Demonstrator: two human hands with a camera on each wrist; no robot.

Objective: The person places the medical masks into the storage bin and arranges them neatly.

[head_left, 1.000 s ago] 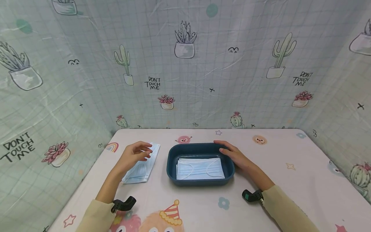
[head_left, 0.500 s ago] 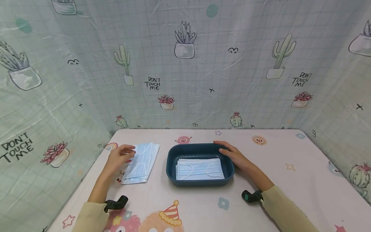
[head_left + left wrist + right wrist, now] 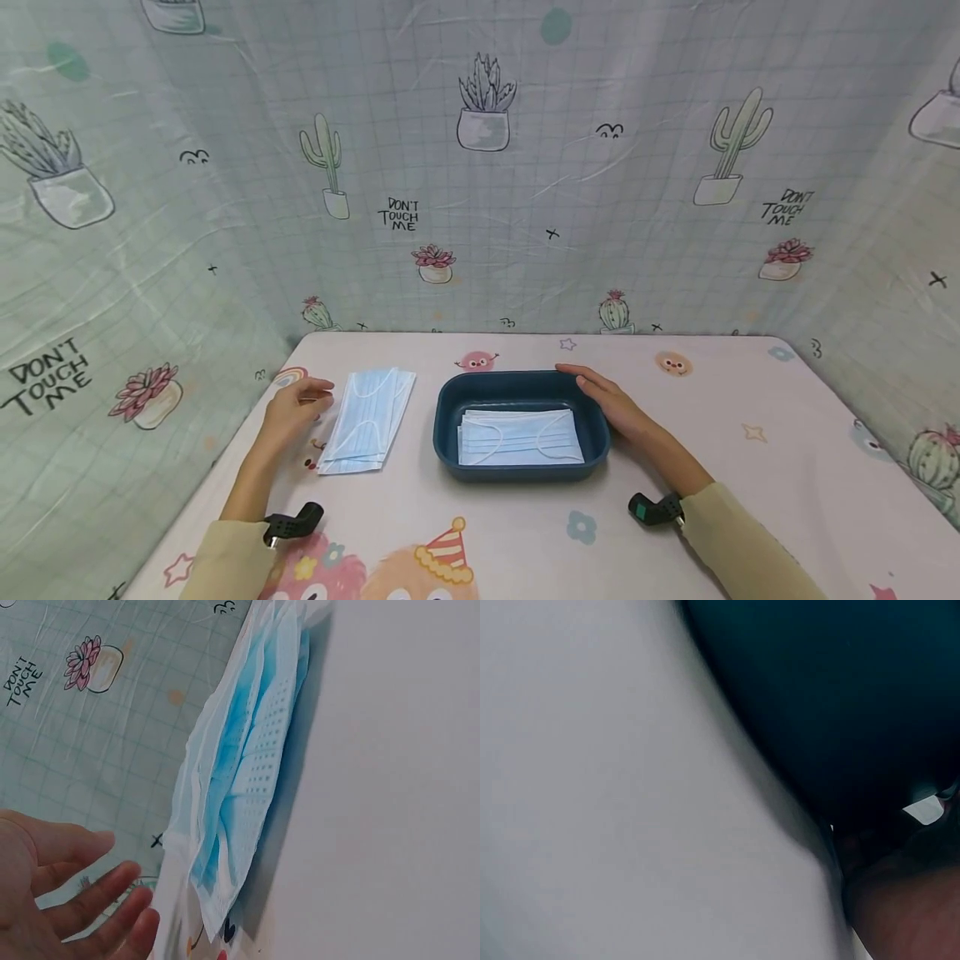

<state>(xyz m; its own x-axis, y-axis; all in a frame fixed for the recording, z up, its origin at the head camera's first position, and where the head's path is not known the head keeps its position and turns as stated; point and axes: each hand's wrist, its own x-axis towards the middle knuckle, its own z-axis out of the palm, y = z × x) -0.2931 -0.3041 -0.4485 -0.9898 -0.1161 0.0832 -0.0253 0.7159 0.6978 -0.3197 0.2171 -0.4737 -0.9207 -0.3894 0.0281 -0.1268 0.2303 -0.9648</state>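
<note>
My left hand [image 3: 291,412] hovers just left of a small stack of light blue face masks [image 3: 367,421], holding nothing, its fingers loosely bent. In the left wrist view the fingers [image 3: 112,900] are apart from the masks [image 3: 251,761], whose edges fan open slightly. A dark blue rectangular box [image 3: 521,473] stands right of that stack, with more masks [image 3: 519,437] lying flat inside, ear loops on top. My right hand [image 3: 618,412] rests against the box's back right corner, fingers fairly straight along the rim. In the right wrist view the box wall [image 3: 825,697] is dark and hides the fingertips.
A white tablecloth [image 3: 720,500] with cartoon prints covers the table. Behind and on both sides hang grey-green curtains [image 3: 480,208] printed with cacti. Each wrist wears a small black camera, one [image 3: 296,523] on the left and one [image 3: 654,508] on the right.
My left hand has moved left, off the loose mask stack, uncovering it. The right thumb has shifted from inside the box's rim to its edge. The box and masks stay in place.
</note>
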